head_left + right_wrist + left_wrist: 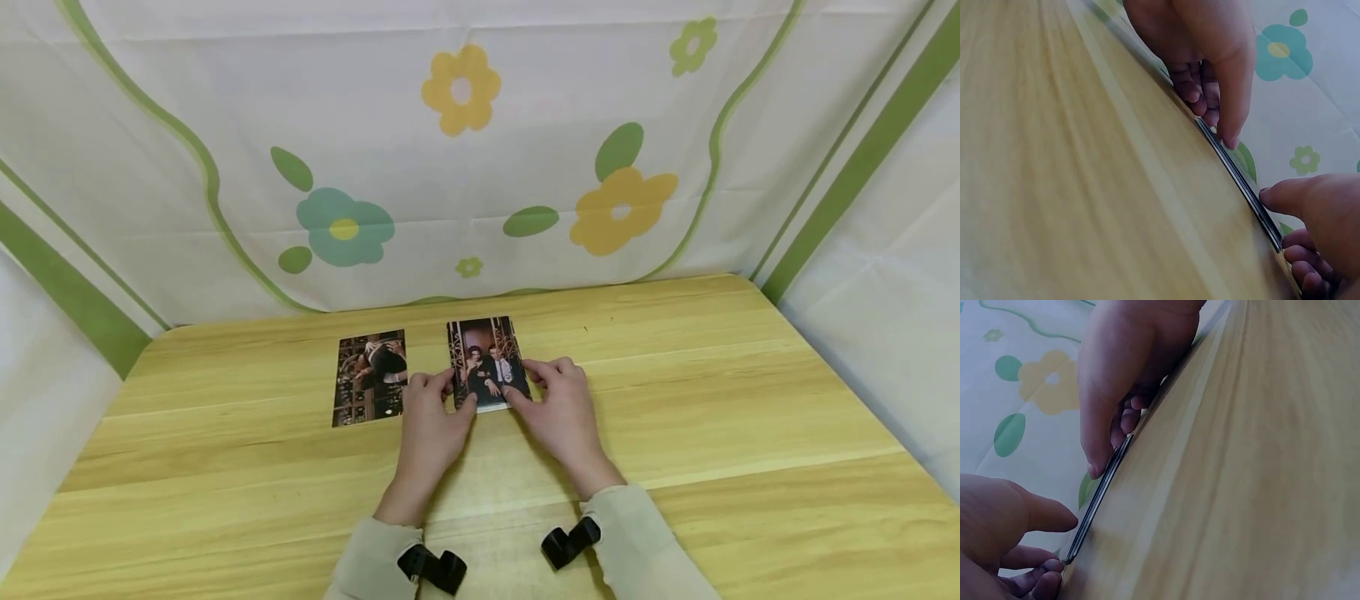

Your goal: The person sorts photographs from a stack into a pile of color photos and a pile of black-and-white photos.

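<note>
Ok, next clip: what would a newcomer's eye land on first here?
First, the two hands at the middle of the wooden table: the left hand and right hand pinch the near corners of a thin stack of photos, whose layered edge shows in both wrist views. Next, a single photo lying flat just left of it, apart from the hands. Behind hangs a flowered cloth.

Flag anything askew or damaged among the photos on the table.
Nothing stands out. One photo lies flat and intact on the table, slightly angled; the left hand and right hand pinch a tidy photo stack.
</note>
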Demonstrator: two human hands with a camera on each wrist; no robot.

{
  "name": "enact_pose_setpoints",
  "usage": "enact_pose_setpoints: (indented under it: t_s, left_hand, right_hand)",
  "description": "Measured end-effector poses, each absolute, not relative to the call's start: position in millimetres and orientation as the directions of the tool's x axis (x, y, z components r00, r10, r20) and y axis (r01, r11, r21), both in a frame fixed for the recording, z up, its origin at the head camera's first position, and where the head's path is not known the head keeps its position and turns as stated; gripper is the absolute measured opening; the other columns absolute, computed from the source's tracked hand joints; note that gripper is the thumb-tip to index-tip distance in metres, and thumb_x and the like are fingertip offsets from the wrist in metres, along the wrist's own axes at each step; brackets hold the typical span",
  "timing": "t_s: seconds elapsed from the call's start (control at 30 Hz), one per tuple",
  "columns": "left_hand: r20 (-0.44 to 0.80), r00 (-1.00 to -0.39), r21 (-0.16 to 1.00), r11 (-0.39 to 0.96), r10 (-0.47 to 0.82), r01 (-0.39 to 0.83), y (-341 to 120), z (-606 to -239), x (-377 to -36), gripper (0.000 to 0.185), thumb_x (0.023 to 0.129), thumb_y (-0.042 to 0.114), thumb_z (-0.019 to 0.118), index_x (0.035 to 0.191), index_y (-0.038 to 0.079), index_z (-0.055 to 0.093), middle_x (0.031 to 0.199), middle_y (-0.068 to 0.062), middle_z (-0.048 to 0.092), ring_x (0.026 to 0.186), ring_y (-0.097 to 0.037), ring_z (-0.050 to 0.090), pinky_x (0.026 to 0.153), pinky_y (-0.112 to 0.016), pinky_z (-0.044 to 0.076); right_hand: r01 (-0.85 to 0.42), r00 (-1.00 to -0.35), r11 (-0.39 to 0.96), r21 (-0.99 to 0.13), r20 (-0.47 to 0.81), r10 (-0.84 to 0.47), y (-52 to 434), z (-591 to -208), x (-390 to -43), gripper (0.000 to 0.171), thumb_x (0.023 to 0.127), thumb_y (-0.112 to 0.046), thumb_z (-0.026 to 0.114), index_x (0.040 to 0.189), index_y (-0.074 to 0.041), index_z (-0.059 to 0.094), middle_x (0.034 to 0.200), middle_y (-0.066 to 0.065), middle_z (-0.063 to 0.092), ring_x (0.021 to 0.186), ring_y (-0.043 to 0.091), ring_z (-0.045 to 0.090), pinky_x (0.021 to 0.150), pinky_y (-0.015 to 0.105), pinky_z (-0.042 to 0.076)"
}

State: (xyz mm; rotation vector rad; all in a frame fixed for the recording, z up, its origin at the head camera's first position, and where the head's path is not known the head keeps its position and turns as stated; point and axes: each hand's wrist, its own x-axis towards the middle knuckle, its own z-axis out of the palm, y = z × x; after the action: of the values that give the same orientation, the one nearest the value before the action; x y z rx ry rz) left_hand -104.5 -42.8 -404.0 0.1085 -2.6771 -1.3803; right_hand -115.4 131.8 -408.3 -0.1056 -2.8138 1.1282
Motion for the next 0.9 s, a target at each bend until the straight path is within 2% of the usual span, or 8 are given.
enact_pose_setpoints:
  t_s: [0.23, 0.53, 0.9]
  left_hand:
    - [0.042, -0.992, 0.812, 0.583, -0.121, -0.037, -41.4, -402.6, -104.8, 0.063, 0.092, 0.012, 0.081, 0.146, -0.010, 0.059, 0.112, -0.016, 0.055, 0.108, -0.029, 0.047, 0.090, -0.045, 0.048]
    - [0.030, -0.991, 0.834, 0.550, -0.133, -0.048, -42.1, -406.7, -105.3, 0.062, 0.092, 0.012, 0.081, 0.147, -0.007, 0.060, 0.109, -0.013, 0.054, 0.105, -0.025, 0.046, 0.087, -0.037, 0.043]
    - [0.035, -0.988, 0.840, 0.539, -0.148, -0.051, -42.4, -406.8, -106.4, 0.057, 0.092, 0.010, 0.080, 0.144, -0.007, 0.063, 0.107, -0.013, 0.055, 0.102, -0.025, 0.049, 0.085, -0.036, 0.044]
  right_hand:
    - [0.015, -0.992, 0.732, -0.681, 0.084, 0.099, 130.5, -407.7, -115.1, 0.053, 0.094, -0.033, 0.083, 0.140, -0.010, 0.072, 0.113, 0.010, 0.062, 0.106, 0.027, 0.053, 0.087, 0.040, 0.046]
    - [0.025, -0.992, 0.732, -0.681, 0.071, 0.100, 130.5, -407.1, -113.2, 0.057, 0.093, -0.034, 0.084, 0.142, -0.010, 0.070, 0.114, 0.009, 0.062, 0.105, 0.027, 0.051, 0.087, 0.038, 0.044]
    - [0.010, -0.991, 0.725, -0.689, 0.090, 0.099, 130.9, -407.8, -112.5, 0.056, 0.092, -0.034, 0.084, 0.141, -0.010, 0.071, 0.114, 0.009, 0.063, 0.104, 0.026, 0.052, 0.086, 0.038, 0.044]
